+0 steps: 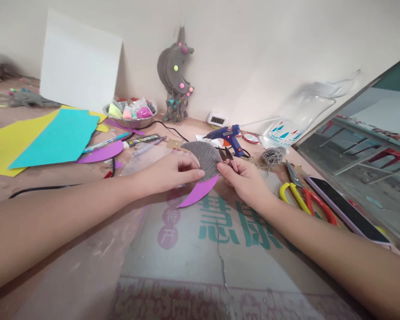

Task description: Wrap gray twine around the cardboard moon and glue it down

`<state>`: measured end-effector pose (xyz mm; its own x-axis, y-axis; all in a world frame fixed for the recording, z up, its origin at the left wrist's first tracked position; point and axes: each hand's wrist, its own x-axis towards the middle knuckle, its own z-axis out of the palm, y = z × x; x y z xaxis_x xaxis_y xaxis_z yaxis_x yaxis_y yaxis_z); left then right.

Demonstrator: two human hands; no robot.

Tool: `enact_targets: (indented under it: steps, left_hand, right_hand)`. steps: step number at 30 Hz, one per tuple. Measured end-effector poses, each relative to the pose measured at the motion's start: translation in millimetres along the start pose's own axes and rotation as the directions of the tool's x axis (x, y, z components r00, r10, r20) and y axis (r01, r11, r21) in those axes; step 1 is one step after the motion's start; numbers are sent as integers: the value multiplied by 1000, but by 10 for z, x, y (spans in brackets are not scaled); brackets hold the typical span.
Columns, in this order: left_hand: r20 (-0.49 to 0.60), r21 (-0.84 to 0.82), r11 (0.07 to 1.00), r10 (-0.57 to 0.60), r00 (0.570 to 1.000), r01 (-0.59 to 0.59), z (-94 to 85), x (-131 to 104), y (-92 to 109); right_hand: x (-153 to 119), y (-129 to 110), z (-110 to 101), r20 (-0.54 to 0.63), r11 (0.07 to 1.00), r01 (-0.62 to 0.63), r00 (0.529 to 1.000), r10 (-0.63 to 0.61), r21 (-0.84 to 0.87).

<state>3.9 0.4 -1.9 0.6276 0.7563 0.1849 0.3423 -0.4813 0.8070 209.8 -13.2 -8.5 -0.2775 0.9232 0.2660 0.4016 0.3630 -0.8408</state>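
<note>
My left hand [175, 171] is closed on a purple crescent cutout [200, 192], its thumb pressing near the edge of the grey yarn [205, 155]. Yarn covers the upper part of the crescent, while the lower tip is bare purple. In my right hand [243, 178] is a pair of small scissors [226, 154] with dark blades pointing up and away. The right thumb and fingertips pinch close to the yarn-covered edge; whether they grip a strand is too small to tell.
Behind the hands lies a blue glue gun [231, 138]. Grey yarn [274, 156], large scissors [295, 191] and a phone [348, 209] sit at right. Coloured sheets [56, 138] and a metal bowl [120, 120] are at left. A moon ornament [173, 66] hangs on the wall.
</note>
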Motion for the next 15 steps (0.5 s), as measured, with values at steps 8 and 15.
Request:
enact_targets:
  steps: [8,15]
  left_hand:
    - [1,21,998,64,998,-64,-5,-5,2]
    - [-20,-71,997,-28,999,26,-9,-62,70]
  right_hand:
    - [-13,-31,-1,-58,995,12,998,-18,-99]
    - [-80,-100,82,61,997,42,997,-38,-57]
